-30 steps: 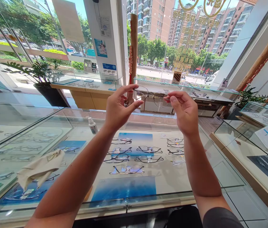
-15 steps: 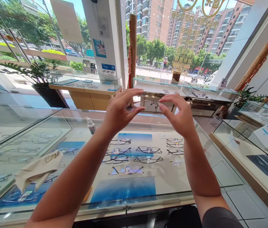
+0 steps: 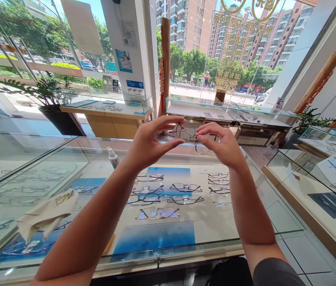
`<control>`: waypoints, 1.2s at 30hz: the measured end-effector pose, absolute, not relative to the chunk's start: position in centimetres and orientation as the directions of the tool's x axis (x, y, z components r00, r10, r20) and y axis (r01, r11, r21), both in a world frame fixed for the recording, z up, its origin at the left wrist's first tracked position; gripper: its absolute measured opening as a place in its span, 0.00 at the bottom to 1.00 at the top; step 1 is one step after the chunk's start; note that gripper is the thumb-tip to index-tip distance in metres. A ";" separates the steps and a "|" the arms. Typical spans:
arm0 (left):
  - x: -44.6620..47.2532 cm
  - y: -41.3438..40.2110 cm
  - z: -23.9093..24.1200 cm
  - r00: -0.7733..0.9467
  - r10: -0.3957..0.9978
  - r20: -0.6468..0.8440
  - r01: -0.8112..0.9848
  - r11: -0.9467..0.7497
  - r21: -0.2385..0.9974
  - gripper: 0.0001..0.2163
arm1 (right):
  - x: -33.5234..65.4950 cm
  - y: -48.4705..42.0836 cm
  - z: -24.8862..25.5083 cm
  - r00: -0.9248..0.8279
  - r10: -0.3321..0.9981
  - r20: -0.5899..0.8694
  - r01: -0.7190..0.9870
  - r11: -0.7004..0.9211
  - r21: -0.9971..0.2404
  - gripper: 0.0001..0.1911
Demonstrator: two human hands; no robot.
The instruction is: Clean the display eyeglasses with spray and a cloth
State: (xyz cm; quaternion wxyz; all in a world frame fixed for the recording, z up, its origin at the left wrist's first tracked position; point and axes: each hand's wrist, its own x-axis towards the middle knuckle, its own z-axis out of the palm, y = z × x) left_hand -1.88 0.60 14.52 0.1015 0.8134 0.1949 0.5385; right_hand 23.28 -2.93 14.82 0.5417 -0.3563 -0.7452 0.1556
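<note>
Round wire-rimmed eyeglasses (image 3: 186, 131) are best steadied by the rims: one is spanned by the half-curled left hand (image 3: 152, 140), the bridge area pinched by the right hand (image 3: 221, 143).

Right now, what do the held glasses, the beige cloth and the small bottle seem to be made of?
Held glasses: probably thin metal frame, judging by the fine, wire-like rims; clear lenses could be glass or plastic.
Beige cloth: matte, pliable fabric, shown by its loose folds and drooping corners; fibre unclear.
Small bottle: likely plastic, from its smooth, moulded-looking white top, though it's small in view.
</note>
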 end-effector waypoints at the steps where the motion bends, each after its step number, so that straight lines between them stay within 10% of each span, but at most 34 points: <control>1: -1.9 0.8 14.4 0.346 0.449 0.824 0.155 -0.893 0.422 0.25 | 23.3 -2.8 14.7 -0.161 0.726 0.669 0.338 0.677 -0.654 0.04; 11: -1.7 2.4 13.8 0.396 0.464 0.792 -0.021 -0.858 0.513 0.30 | 23.5 -1.5 14.3 -0.247 0.850 0.466 0.151 0.509 -0.847 0.07; 17: -0.1 0.5 12.9 -0.085 0.452 0.888 0.361 -0.817 0.450 0.11 | 21.9 -1.3 13.3 0.045 0.778 0.626 0.287 0.591 -0.754 0.07; 23: 0.9 0.7 12.3 0.248 0.738 0.628 0.270 -0.675 0.687 0.18 | 19.6 -2.0 12.8 0.064 0.627 0.776 0.483 0.661 -0.574 0.04; 36: 1.4 2.7 11.5 0.199 0.752 0.628 0.146 -0.657 0.740 0.16 | 18.7 -3.4 12.8 -0.058 0.671 0.739 0.624 0.603 -0.498 0.03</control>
